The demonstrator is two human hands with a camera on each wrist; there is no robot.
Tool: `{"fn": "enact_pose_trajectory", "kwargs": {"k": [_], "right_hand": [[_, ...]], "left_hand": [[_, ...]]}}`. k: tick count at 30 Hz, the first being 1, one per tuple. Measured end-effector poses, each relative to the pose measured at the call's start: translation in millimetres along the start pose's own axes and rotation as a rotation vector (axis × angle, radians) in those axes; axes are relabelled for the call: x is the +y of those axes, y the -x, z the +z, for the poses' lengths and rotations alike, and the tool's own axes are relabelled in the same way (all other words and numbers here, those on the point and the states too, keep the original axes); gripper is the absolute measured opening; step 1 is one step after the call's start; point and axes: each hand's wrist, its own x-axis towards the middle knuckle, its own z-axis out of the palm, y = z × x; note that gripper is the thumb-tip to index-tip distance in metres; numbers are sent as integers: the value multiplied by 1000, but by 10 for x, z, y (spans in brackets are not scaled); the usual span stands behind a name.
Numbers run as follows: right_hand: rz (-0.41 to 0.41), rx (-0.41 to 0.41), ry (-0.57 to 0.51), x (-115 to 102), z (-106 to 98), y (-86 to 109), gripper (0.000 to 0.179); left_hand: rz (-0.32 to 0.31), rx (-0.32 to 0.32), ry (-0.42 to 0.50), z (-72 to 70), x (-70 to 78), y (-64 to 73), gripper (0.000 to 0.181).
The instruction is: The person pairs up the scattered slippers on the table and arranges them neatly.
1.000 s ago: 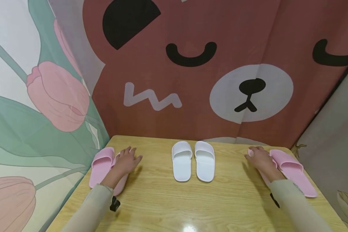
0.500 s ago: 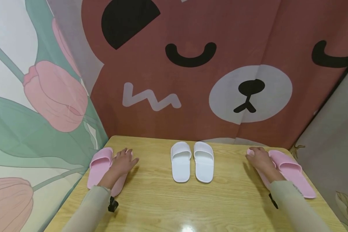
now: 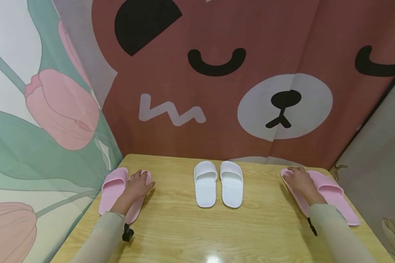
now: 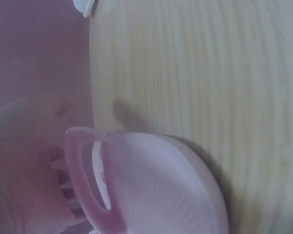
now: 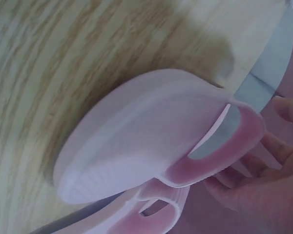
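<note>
At the table's left, my left hand (image 3: 136, 188) lies over the toe strap of the inner pink slipper (image 3: 136, 211), its fingers loosely extended and the thumb apart. The left wrist view shows that hand (image 4: 29, 180) just beyond the strap of the pink slipper (image 4: 161, 190). My right hand (image 3: 302, 185) reaches over the inner pink slipper (image 3: 298, 201) of the pair at the right. In the right wrist view its fingers (image 5: 254, 165) lie right at the strap, thumb apart from it. The outer pink slippers, left (image 3: 112, 192) and right (image 3: 340, 202), lie beside them.
Two white slippers, one (image 3: 205, 190) beside the other (image 3: 232, 190), lie at the middle back of the wooden table (image 3: 197, 233). Behind hangs a brown curtain (image 3: 171, 142) with a bear face. A floral curtain (image 3: 10, 146) borders the left side.
My left hand has shifted left and slightly nearer over its pink slipper. My right hand has moved slightly right, uncovering more of its slipper's toe edge. The slippers stay in place on the table.
</note>
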Motion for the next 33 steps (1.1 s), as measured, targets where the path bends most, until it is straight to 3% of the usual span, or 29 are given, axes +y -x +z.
{"fn": "enact_pose_trajectory", "kwargs": {"k": [8, 33], "right_hand": [[-2, 46, 24, 154, 33, -37, 59], [15, -67, 27, 203, 19, -67, 71]], "left_hand": [[-45, 9, -18, 36, -86, -18, 73], [-85, 31, -66, 86, -160, -29, 75]]}}
